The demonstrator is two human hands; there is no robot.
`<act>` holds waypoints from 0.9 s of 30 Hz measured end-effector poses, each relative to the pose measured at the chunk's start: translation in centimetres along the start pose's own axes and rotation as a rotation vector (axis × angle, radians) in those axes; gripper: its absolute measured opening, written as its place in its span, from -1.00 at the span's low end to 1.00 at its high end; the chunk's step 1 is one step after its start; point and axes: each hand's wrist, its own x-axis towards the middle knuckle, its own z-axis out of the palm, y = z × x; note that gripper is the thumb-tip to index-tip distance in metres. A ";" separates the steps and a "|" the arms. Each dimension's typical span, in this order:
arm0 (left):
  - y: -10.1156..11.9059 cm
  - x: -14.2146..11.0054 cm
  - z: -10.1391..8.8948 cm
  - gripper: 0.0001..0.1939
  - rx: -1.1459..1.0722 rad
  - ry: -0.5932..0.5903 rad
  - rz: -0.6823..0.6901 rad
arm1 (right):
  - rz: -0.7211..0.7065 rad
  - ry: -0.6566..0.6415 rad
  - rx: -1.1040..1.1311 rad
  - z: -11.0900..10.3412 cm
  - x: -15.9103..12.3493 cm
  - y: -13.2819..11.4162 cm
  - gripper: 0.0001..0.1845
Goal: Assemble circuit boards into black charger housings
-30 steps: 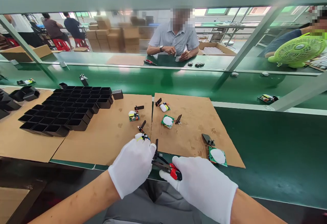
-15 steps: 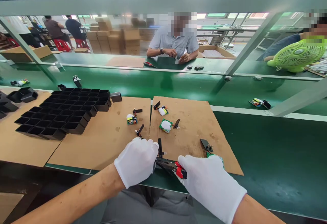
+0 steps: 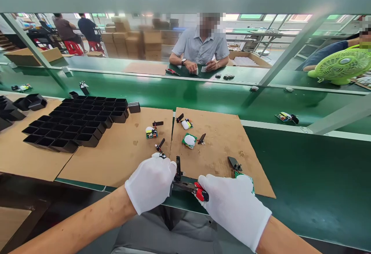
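Note:
My right hand [image 3: 228,203], in a white glove, is wrapped round the red and black handles of long-nose pliers [image 3: 185,185]. The jaws point left and reach to the fingers of my left hand [image 3: 152,184]. That hand, gloved too, is closed round a black plastic plug piece [image 3: 178,167], which stands up past its fingertips. The spot where jaws and piece meet is partly hidden by the fingers. Just beyond my left hand lies another black plug piece [image 3: 160,144] with wires. Near my right hand are a flat black plug cover [image 3: 234,163] and a green circuit board [image 3: 245,176].
Several circuit boards, one with white filler [image 3: 189,140], lie on the cardboard [image 3: 214,161]. Rows of black housings [image 3: 84,120] stand at left. The green conveyor belt [image 3: 162,91] runs behind. A co-worker [image 3: 198,49] sits across; a green fan [image 3: 342,64] stands at right.
The pliers and both hands have shifted slightly left, and the view has turned a little. Across the belt, the co-worker's hands have moved apart.

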 end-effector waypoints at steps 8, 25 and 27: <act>-0.2 -0.9 -0.6 -0.81 0.011 0.077 0.011 | -0.057 -0.019 0.038 -0.6 -0.5 -0.6 -0.81; -0.4 -1.7 -0.4 -0.83 0.048 0.154 0.016 | -0.056 -0.080 -0.003 -1.3 -0.7 -0.9 -0.81; -0.4 -1.8 -0.5 -0.81 0.052 0.173 0.010 | -0.070 -0.078 -0.011 -1.2 -0.8 -0.8 -0.81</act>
